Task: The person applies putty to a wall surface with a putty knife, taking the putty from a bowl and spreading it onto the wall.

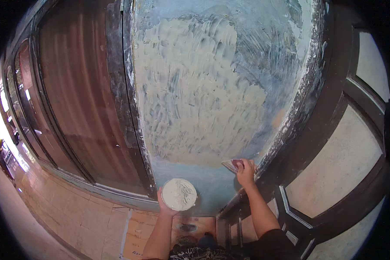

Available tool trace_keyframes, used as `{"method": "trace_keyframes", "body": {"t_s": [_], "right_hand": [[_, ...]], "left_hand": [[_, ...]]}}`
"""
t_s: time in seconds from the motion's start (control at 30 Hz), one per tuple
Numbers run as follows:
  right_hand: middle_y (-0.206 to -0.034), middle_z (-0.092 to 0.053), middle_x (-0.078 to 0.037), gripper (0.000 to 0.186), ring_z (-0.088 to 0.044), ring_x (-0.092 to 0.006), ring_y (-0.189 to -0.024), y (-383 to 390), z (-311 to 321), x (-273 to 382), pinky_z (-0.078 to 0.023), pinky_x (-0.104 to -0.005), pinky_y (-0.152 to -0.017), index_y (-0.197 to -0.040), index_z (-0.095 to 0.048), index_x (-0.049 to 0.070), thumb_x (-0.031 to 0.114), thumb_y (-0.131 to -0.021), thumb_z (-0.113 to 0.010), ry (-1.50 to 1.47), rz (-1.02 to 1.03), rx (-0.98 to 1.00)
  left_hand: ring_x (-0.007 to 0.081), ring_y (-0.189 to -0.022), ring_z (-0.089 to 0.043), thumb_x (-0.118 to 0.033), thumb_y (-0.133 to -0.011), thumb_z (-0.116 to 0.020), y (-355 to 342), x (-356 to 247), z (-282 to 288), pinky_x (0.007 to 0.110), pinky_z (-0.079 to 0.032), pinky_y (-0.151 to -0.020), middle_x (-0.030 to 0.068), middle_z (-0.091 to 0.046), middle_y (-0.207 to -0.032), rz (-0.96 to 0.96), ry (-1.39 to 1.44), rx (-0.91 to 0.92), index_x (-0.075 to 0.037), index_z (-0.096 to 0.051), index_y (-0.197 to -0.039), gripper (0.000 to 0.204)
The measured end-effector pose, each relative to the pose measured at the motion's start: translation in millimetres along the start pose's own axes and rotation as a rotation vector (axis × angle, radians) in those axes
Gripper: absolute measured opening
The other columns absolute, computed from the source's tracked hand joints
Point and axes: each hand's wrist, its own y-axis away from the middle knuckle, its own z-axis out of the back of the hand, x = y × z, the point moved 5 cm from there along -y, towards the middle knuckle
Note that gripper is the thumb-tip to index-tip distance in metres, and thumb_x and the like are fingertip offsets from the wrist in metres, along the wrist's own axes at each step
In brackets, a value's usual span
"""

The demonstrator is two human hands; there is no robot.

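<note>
Smeared wall point(195, 91) ahead, right hand point(246, 172) pinches a scraper point(232, 165) jutting leftward, left hand point(165, 206) clasps a round tub point(195, 197).

Left hand point(165, 208) wrapped around the lower left edge of the white tub point(178, 194), left forearm point(159, 236) straight below the tub, right hand point(245, 174) up and right of it, fingers bent in a grip, bare right forearm point(263, 212) slanting.

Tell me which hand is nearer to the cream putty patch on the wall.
Right. The right hand holds a scraper just below the lower right of the cream putty patch; the left hand holds a round container farther below the patch.
</note>
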Motion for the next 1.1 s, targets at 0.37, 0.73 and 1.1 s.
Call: {"method": "trace_keyframes", "body": {"t_s": [0.37,0.73,1.1], "right_hand": [[-0.103,-0.067,-0.010,0.016,-0.056,-0.0355,-0.104,1,-9,-3,-0.036,-0.0499,-0.089,-0.106,-0.065,0.007,0.013,-0.092,-0.063,-0.041,-0.045,-0.012],[-0.105,-0.065,-0.011,0.015,-0.053,-0.0362,-0.106,-9,-6,6,-0.033,-0.0514,-0.092,-0.106,-0.064,0.006,0.009,-0.091,-0.062,-0.005,-0.020,-0.002],[-0.109,-0.062,-0.010,0.015,-0.050,-0.0363,-0.111,-9,-7,7,-0.031,-0.0551,-0.093,-0.106,-0.062,0.006,0.008,-0.091,-0.061,0.043,-0.018,-0.029]], "left_hand": [[0.0408,-0.132,-0.052,-0.068,-0.093,-0.036,-4,-1,1,0.060,-0.039,-0.111,0.0165,-0.054,-0.147,0.040,-0.026,0.026,-0.010,-0.051,-0.147,0.080],[0.0423,-0.133,-0.051,-0.070,-0.091,-0.039,0,-3,-4,0.062,-0.040,-0.111,0.0180,-0.052,-0.148,0.019,-0.031,0.032,-0.008,-0.048,-0.148,0.085],[0.0421,-0.133,-0.051,-0.070,-0.091,-0.037,4,-4,3,0.061,-0.040,-0.110,0.0173,-0.052,-0.148,0.011,-0.025,0.004,-0.009,-0.048,-0.148,0.084]]}}
